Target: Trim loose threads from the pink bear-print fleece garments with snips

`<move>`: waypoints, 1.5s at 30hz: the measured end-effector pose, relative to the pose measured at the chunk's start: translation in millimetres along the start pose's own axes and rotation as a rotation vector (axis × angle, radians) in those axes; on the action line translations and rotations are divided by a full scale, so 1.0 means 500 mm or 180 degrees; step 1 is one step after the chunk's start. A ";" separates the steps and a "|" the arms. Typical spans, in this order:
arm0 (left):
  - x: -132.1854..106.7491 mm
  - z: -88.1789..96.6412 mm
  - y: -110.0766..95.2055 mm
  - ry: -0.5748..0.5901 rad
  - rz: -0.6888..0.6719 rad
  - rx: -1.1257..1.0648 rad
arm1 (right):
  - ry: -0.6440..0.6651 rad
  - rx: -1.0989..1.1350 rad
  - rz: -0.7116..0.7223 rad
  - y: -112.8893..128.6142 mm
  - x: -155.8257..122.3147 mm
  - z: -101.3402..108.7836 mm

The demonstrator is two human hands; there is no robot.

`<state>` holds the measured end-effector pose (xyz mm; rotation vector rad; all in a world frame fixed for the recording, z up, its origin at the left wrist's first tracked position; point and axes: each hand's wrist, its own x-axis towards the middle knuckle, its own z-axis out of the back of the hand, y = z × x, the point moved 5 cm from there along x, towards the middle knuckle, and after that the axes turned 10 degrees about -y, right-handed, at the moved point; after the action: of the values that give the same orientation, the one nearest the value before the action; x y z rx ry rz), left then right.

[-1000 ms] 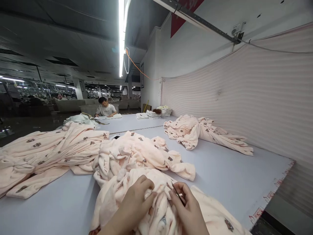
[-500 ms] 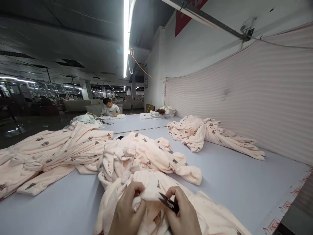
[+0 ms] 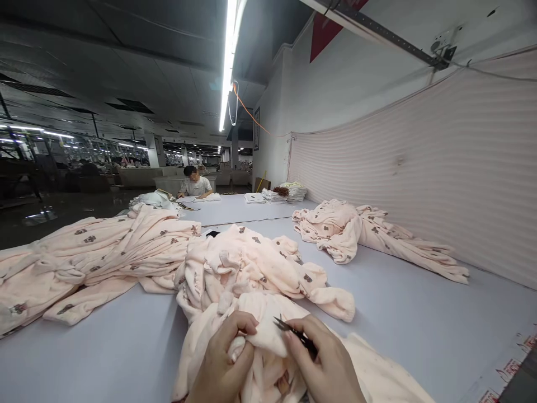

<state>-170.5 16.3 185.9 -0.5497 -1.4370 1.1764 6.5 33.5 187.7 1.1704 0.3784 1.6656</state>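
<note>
A pale pink printed fleece garment (image 3: 251,305) lies bunched on the table right before me. My left hand (image 3: 229,358) pinches a fold of its cloth between thumb and fingers. In my right hand (image 3: 321,358) is a small pair of black thread snips (image 3: 300,334), with the pointed blades aimed left toward the held cloth. The blade tips are slightly apart, just over the white-looking fabric. Whether a thread lies between them is too small to tell. Part of the snips is hidden by my fingers.
More pink garments (image 3: 113,252) are heaped on the left, and another pink garment (image 3: 335,224) lies at the right. Folded white cloth stacks (image 3: 274,195) stand at the far end of the table (image 3: 403,296). A person (image 3: 196,183) works there. A striped curtain (image 3: 403,151) lines the right side.
My right hand has turned the snips, so they now show edge-on instead of flat. The left hand keeps its pinch on the cloth. The whole view has shifted slightly.
</note>
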 end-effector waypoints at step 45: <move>0.050 0.006 0.025 0.1762 0.2475 -0.1642 | -0.0129 0.0020 -0.0073 0.019 -0.019 -0.007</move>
<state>-183.1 41.4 186.6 -1.7610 -1.0370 1.0774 -1.5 22.1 187.9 1.1985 0.3706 1.6195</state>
